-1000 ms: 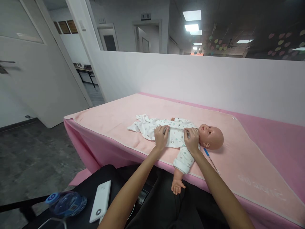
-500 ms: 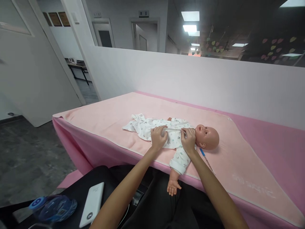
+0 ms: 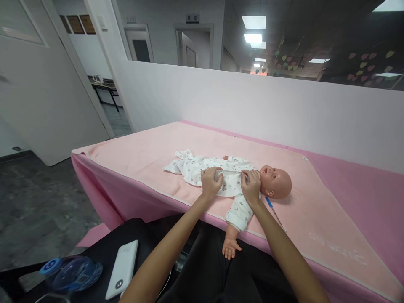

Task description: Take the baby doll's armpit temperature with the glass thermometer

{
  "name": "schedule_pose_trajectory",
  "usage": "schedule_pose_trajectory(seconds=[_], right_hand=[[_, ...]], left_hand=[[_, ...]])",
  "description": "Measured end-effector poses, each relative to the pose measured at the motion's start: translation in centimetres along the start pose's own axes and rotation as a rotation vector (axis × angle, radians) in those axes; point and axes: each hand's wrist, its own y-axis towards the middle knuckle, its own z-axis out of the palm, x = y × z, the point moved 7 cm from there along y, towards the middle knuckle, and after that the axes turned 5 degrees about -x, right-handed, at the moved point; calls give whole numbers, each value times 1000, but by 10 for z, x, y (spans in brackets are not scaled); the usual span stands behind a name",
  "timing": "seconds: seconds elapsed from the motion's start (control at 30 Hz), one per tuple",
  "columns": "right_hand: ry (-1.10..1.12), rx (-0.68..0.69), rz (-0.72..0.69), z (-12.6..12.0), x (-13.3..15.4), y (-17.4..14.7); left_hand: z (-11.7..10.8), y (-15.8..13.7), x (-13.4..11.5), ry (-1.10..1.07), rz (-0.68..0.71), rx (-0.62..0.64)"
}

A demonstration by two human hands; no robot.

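White strip (image 3: 231, 171), ends hidden in both hands (image 3: 211, 182) (image 3: 251, 186), doll (image 3: 275, 182) partly covered.

L hand (image 3: 211, 184) & R hand (image 3: 251, 186) hide both ends of the thin white strip (image 3: 232, 171), so its full length can't be told; doll's (image 3: 232, 184) far hand (image 3: 225, 158) is mostly hidden behind its body. Bottom edge cuts off both forearms (image 3: 176, 240) + a pale-rimmed obj. (image 3: 53, 299) nr the blue bottle (image 3: 74, 273), L edge the door (image 3: 38, 97). Lettering (image 3: 338, 248) on pink cloth (image 3: 315, 202) too faint, sign (image 3: 192, 18) over far doorway (image 3: 195, 50) too small to read.
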Motion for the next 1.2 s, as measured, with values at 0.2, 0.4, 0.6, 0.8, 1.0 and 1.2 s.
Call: schedule_pose_trajectory(seconds=[0.2,0.4,0.6,0.8,1.0,1.2], right_hand=[[4,2,4,-1,0,0],[-17,-16,-13,-2,1,0],[-5,-7,-19,-1,2,0],[-2,-13,-23,-2,4,1],[-4,3,-10,0,2,1],[-59,-5,30,-14,10,1]], left_hand=[[1,0,1,10,-18,8],[1,1,3,17,-29,-24],[1,0,4,11,-24,-29],[2,1,4,15,-19,-38],[3,1,6,60,-53,-24],[-8,0,17,133,-177,-116]])
